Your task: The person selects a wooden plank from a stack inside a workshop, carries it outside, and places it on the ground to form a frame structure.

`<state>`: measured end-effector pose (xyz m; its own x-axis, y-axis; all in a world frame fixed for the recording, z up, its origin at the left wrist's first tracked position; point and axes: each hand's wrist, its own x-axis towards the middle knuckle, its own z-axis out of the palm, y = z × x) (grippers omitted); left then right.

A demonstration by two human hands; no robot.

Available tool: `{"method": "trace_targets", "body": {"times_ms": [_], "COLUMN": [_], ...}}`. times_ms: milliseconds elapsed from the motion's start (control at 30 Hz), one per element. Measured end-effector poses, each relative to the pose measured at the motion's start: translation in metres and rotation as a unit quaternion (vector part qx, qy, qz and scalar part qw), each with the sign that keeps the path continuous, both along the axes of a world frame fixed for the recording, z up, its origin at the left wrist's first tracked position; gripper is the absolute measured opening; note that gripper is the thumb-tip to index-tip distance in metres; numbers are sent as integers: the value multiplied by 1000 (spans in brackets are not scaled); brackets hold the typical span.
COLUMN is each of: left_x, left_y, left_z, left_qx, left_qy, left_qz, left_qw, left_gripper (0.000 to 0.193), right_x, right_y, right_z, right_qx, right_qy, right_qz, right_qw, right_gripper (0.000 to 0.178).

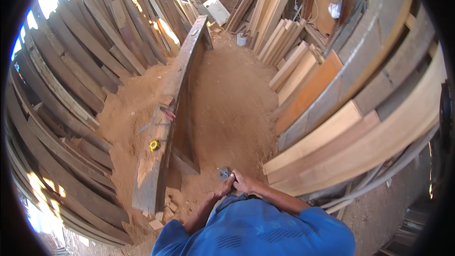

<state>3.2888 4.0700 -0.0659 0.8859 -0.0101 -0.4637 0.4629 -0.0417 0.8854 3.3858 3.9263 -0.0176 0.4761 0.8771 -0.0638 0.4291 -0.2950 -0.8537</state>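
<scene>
My left hand (pixel 224 187) and my right hand (pixel 243 183) meet in front of my body, fingers closed and close together. A small grey metal tool (pixel 223 172) sticks out just beyond them; its kind is too small to make out. How the two hands share the grip is partly hidden. To their left runs a long, worn wooden workbench (pixel 163 161). On it lie a yellow tape measure (pixel 154 145) and a red-handled hand tool (pixel 168 114).
Upright planks (pixel 90 61) line the left side. More boards (pixel 317 142) lean along the right. Sawdust covers the ground (pixel 232 95). Small wood offcuts (pixel 170 204) lie by the bench's near end. A white bucket (pixel 241 39) and a white panel (pixel 217 10) stand at the back.
</scene>
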Motion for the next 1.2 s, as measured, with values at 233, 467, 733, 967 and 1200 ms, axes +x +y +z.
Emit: {"method": "trace_targets", "body": {"times_ms": [233, 467, 733, 967, 1200], "left_x": [146, 238, 350, 423, 461], "left_y": [90, 166, 243, 275, 291], "left_z": [28, 66, 73, 75, 87], "left_qx": [111, 66, 81, 9, 114], "left_qy": [-71, -61, -58, -86, -19], "left_qz": [-45, -30, 69, 205, 279], "left_qw": [990, 996, 993, 975, 953], "left_gripper": [69, 71, 74, 67, 56], "right_x": [116, 206, 332, 428, 487], "right_y": [90, 170, 264, 321, 396], "right_z": [7, 19, 26, 59, 54], "right_qx": [-11, 21, 60, 76, 211], "right_qy": [6, 11, -24, 8, 341], "right_qz": [-150, -228, -225, -167, -143], "right_qw": [989, 973, 972, 983, 905], "right_gripper": [27, 17, 15, 20, 12]}}
